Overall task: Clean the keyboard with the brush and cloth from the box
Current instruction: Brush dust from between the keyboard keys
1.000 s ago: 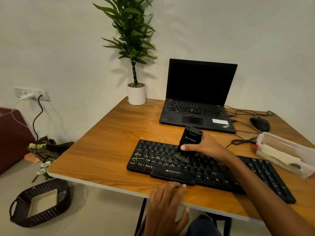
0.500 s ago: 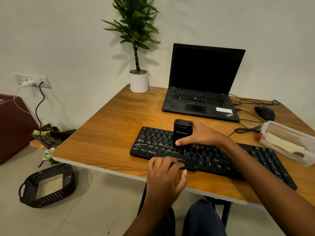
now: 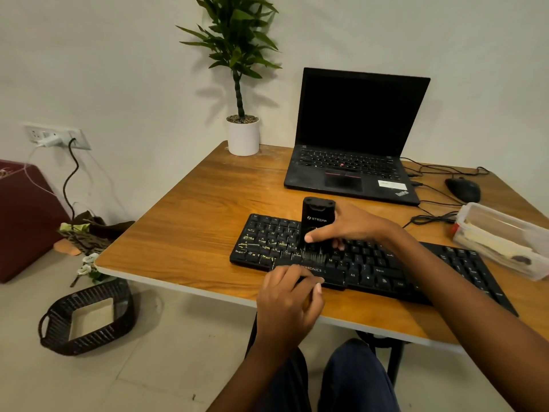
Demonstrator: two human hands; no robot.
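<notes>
A long black keyboard [image 3: 386, 269] lies across the near part of the wooden desk [image 3: 193, 233]. My right hand [image 3: 350, 226] grips a black block-shaped brush [image 3: 317, 221], held upright with its bristles down on the keys just above the space bar. My left hand [image 3: 289, 301] rests at the keyboard's front edge, fingers curled over it beside the space bar. A clear plastic box [image 3: 502, 245] holding a pale cloth stands at the right, behind the keyboard's right end.
An open black laptop [image 3: 353, 162] sits behind the keyboard, with a mouse [image 3: 462, 189] and cables to its right. A potted plant [image 3: 243, 135] stands at the desk's far corner. On the floor left are a dark wicker basket [image 3: 86, 318] and a maroon box [image 3: 23, 218].
The brush went from tilted to upright, with its bristles now on the row above the space bar. My left hand came up from below the desk edge to the keyboard's front edge.
</notes>
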